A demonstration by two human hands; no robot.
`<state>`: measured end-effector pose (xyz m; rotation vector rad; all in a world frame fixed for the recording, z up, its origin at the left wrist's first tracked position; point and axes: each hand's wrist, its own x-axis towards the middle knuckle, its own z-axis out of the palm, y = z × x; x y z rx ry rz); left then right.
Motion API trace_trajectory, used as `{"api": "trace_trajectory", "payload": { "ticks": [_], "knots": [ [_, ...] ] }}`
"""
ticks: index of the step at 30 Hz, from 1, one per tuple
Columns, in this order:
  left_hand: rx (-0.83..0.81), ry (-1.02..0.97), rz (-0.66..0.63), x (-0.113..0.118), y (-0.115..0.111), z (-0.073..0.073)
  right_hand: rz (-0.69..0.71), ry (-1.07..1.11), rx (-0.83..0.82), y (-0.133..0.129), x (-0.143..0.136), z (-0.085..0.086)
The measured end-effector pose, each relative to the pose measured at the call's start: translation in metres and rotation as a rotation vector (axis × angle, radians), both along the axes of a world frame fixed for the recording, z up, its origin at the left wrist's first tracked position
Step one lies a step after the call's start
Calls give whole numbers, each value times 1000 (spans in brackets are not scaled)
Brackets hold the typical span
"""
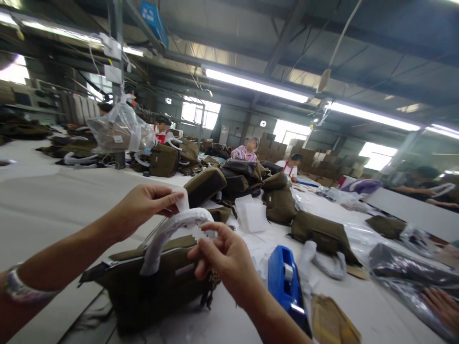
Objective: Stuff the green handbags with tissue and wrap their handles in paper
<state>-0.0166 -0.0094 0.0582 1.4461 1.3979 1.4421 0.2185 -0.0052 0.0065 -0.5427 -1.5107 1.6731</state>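
Observation:
An olive-green handbag [161, 286] stands on the table in front of me, its arched handle [154, 248] wrapped in white material. My left hand [143, 210] is closed on a thin white wrapping sheet [182, 199] just above the handle's top. At the handle's right side is my right hand [225, 258], thumb and forefinger bent around a small clear piece with a jagged edge, which looks like tape [199, 233]. Its other fingers are curled near the bag's front. Right of this hand sits a blue tape dispenser [285, 282].
Several olive bags [276, 205] are heaped ahead, beside a stack of white sheets [251, 215]. Brown cardboard [333, 320] lies near the dispenser. At right, another person's hand [442, 306] rests by a plastic-covered item [412, 272]. A hanging plastic bag [120, 126] is at left.

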Motion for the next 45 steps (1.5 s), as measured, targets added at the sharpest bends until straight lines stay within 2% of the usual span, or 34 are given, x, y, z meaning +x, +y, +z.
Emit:
{"api": "trace_trajectory", "payload": {
  "ticks": [2,3,6,8,10,13,15,17,20,22,26,31,34,39,42,45],
  "knots": [
    [18,30,-2,3,-2,4,-59,52,87,-6,9,3],
    [32,50,-5,5,-4,6,-34,78,121,-7,12,6],
    [66,94,-34,11,-7,13,179,144,181,-1,17,14],
    [71,114,-65,13,-9,17,234,152,230,7,15,17],
    [81,152,-80,13,-11,20,138,111,332,14,10,19],
    [140,229,-27,12,-13,20,-158,1,580,19,-2,25],
    [189,251,18,12,-13,18,-287,-22,669,21,-10,31],
    [226,250,30,12,-13,16,-275,-16,589,23,-17,36],
    [257,243,41,14,-14,15,-135,-39,371,29,-26,40],
    [272,241,63,16,-15,15,-95,-45,292,33,-30,41],
    [324,300,90,17,-19,13,-107,-32,248,36,-34,42],
    [496,477,172,18,-26,6,-93,28,212,35,-36,42],
    [519,513,142,19,-32,7,-120,32,242,33,-37,39],
    [307,309,110,21,-35,20,-222,23,317,30,-39,32],
    [245,218,76,23,-33,27,-351,23,503,32,-40,31],
    [247,187,78,26,-31,29,-501,10,798,35,-36,35]
  ]
}}
